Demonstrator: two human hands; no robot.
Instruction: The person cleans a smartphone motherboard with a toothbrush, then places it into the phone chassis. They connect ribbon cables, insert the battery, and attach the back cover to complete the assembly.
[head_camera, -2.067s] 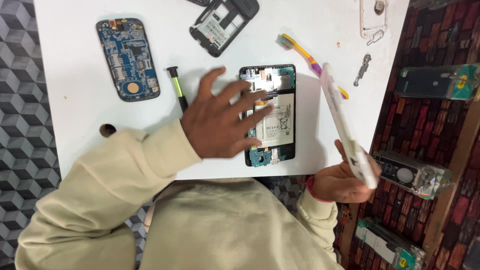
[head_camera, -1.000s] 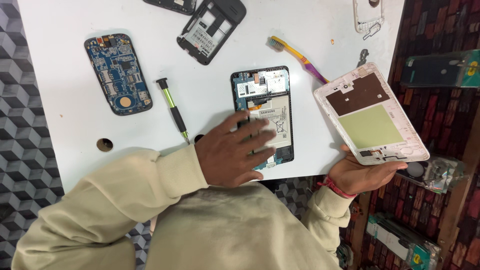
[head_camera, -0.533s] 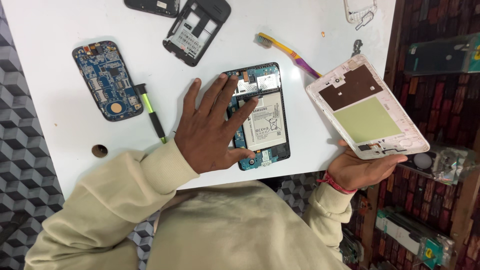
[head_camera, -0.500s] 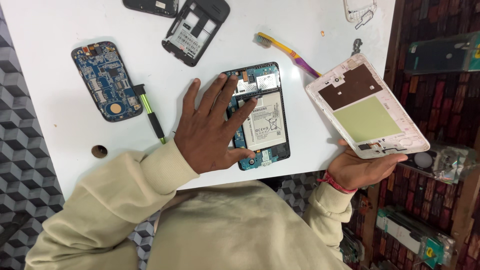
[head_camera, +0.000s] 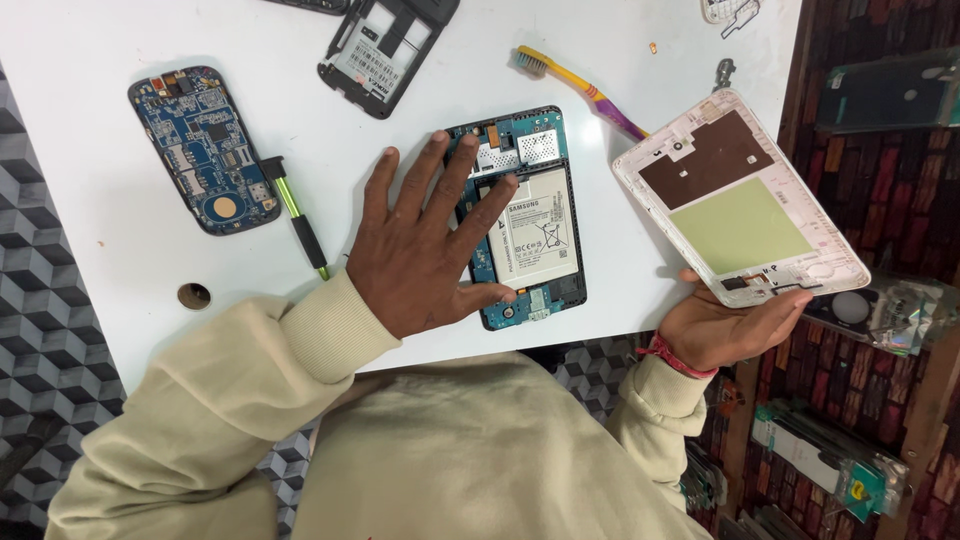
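Tablet (head_camera: 525, 225) lies opened on tabletop (head_camera: 120, 290), battery exposed; left hand (head_camera: 420, 250) spread flat, pressing it. Right hand (head_camera: 725, 325) cradles removed back cover (head_camera: 740, 200) from underneath, off the edge. Cover off; internals seemingly untouched.

white table (head_camera: 120, 270) carries an opened tablet (head_camera: 525, 220), blue circuit board (head_camera: 203, 148), screwdriver (head_camera: 298, 215), toothbrush (head_camera: 585, 90).

Left hand (head_camera: 415, 250) splayed flat, right hand (head_camera: 725, 325) cupped
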